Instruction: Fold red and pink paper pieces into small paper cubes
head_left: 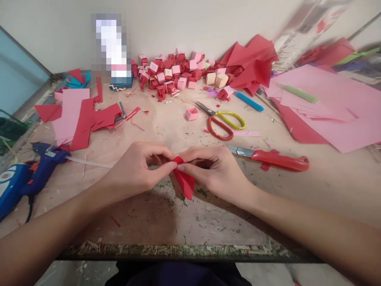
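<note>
Between my two hands, above the front middle of the table, is a small folded piece of red paper point(186, 182). My left hand point(145, 165) pinches its upper end between thumb and forefinger. My right hand point(210, 167) pinches the same end from the other side, so the fingertips of both hands meet. The paper's pointed lower end hangs free below the thumbs. Behind the hands sits a small open pink paper box point(192, 114), with scissors point(222, 121) with one red and one yellow handle beside it. A red utility knife point(276, 159) lies right of my right hand.
Many small red and pink paper boxes point(175, 73) are heaped along the wall. Red and pink sheets point(336, 107) lie at the right, paper strips point(71, 115) at the left. A blue glue gun point(49, 163) lies at the left edge; a blue marker point(249, 101) lies behind the scissors.
</note>
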Available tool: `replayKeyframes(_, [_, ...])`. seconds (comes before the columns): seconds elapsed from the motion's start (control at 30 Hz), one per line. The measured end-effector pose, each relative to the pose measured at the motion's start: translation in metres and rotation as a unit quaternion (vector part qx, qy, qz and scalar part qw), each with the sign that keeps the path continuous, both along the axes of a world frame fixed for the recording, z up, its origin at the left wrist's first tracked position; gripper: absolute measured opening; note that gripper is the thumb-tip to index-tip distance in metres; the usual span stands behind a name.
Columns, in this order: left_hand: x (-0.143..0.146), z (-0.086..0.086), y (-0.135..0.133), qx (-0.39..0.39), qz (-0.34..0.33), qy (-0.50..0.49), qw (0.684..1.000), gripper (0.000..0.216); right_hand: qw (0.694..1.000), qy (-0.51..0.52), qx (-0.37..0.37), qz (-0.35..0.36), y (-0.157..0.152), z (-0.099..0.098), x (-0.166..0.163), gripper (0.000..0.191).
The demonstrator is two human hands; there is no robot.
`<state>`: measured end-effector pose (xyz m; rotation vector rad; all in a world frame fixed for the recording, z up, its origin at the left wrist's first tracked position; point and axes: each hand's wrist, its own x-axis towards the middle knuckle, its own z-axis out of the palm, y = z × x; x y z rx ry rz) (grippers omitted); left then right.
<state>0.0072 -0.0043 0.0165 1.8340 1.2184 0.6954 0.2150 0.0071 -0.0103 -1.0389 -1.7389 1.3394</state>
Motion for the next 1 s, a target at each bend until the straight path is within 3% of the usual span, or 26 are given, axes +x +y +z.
replayKeyframes(0.5, [-0.0032, 0.0011, 0.0010, -0.006, -0.023, 0.011, 1.000, 0.016, 0.999, 0.005, -0.020, 0.036, 0.0000, 0.0068, -0.0008, 0.020])
replayKeyframes(0.7, [-0.0010, 0.0047, 0.0011, 0.000, 0.002, -0.003, 1.000, 0.015, 1.000, -0.004, -0.018, 0.023, 0.0022, 0.0075, 0.0007, 0.027])
replayKeyframes(0.87, [-0.0006, 0.0017, 0.0011, 0.028, 0.042, -0.003, 0.999, 0.013, 0.999, 0.015, -0.039, 0.018, 0.0035, 0.0054, 0.0006, 0.013])
replayKeyframes(1.0, [-0.0004, -0.0004, 0.0000, 0.032, 0.023, 0.016, 0.999, 0.014, 1.000, -0.001, -0.018, 0.007, 0.0030, 0.0042, -0.0011, 0.011])
